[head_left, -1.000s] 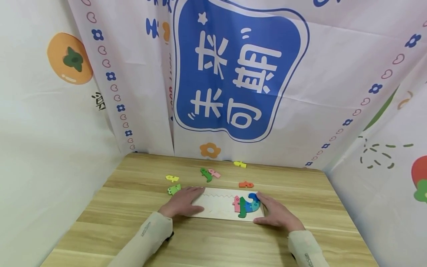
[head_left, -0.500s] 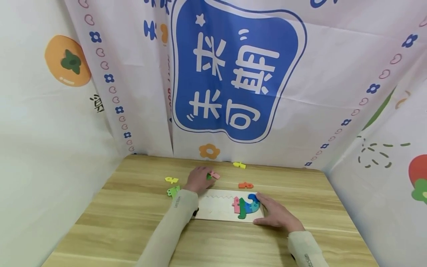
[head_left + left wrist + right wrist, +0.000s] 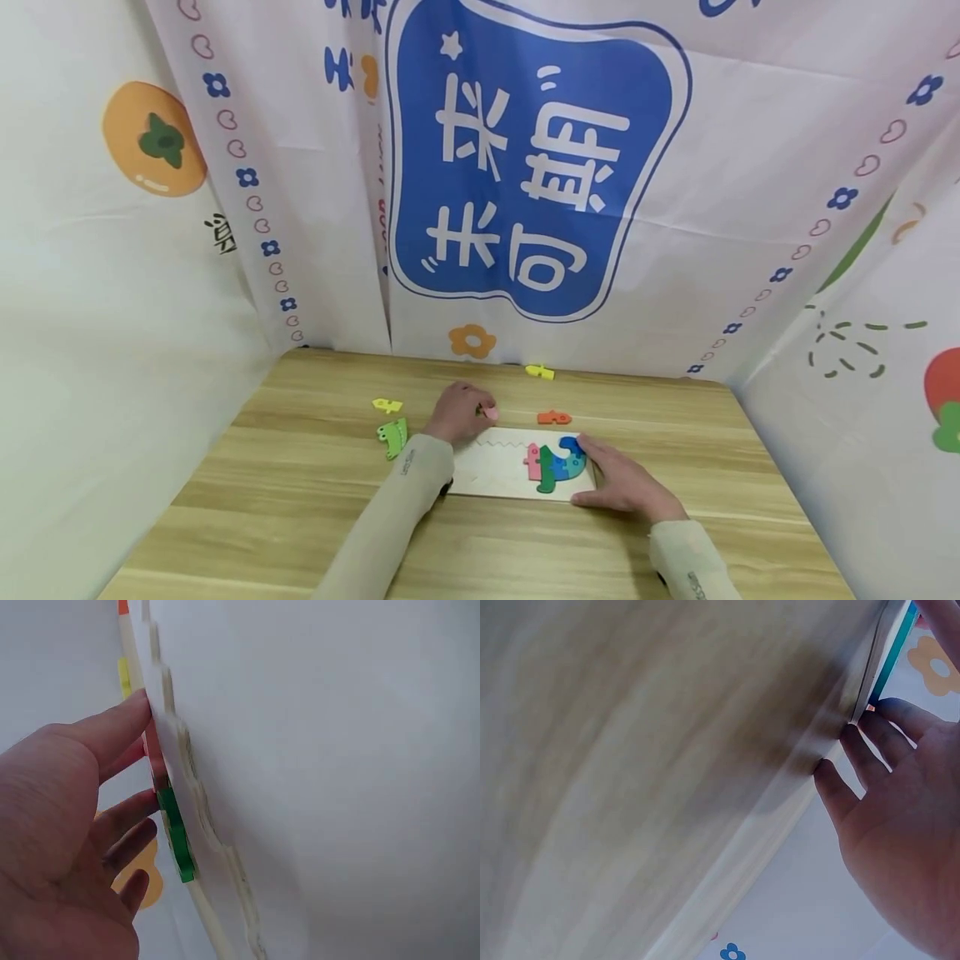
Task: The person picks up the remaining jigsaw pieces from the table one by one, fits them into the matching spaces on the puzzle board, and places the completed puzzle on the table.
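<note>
Pinching a pink piece (image 3: pixel 491 413) near the far edge of the board (image 3: pixel 483 478) are the fingers of the left hand (image 3: pixel 459 414), while the right hand (image 3: pixel 618 479) rests loosely spread at the board's right end.

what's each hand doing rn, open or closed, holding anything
Left hand: closed, pinching the pink piece; can't tell if it also holds the green piece.
Right hand: open, at the right end of the white board.
</note>
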`<act>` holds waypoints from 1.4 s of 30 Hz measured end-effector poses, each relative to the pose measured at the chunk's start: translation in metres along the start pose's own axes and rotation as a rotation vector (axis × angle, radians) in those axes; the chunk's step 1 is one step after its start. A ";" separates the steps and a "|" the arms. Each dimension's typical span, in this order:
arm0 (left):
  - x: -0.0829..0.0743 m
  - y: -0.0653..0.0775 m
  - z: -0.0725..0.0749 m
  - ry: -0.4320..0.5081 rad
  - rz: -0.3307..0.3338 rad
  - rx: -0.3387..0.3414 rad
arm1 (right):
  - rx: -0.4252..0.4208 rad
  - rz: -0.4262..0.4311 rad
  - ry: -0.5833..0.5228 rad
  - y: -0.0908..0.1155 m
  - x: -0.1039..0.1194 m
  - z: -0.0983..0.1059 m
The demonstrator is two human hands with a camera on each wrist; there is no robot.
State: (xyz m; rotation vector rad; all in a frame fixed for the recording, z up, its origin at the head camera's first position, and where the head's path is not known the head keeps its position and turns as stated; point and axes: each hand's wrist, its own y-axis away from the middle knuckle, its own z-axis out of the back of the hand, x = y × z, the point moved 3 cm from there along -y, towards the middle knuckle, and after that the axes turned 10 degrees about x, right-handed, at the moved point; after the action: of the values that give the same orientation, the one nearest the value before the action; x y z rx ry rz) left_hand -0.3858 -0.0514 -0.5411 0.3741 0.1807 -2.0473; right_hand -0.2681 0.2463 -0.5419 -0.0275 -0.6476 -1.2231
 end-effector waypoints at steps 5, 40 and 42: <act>-0.005 0.002 0.000 -0.009 -0.027 -0.022 | 0.000 0.003 -0.010 0.001 0.000 0.001; -0.024 0.035 0.042 0.161 -0.436 -0.176 | -0.002 0.002 0.006 -0.005 -0.006 -0.003; -0.025 0.036 0.040 0.187 -0.421 -0.138 | -0.002 0.003 0.005 -0.005 -0.006 -0.003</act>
State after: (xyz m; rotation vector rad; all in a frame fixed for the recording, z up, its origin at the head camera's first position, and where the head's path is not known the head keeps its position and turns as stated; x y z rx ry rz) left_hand -0.3504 -0.0596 -0.4941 0.4720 0.5515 -2.3930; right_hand -0.2719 0.2484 -0.5482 -0.0268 -0.6415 -1.2201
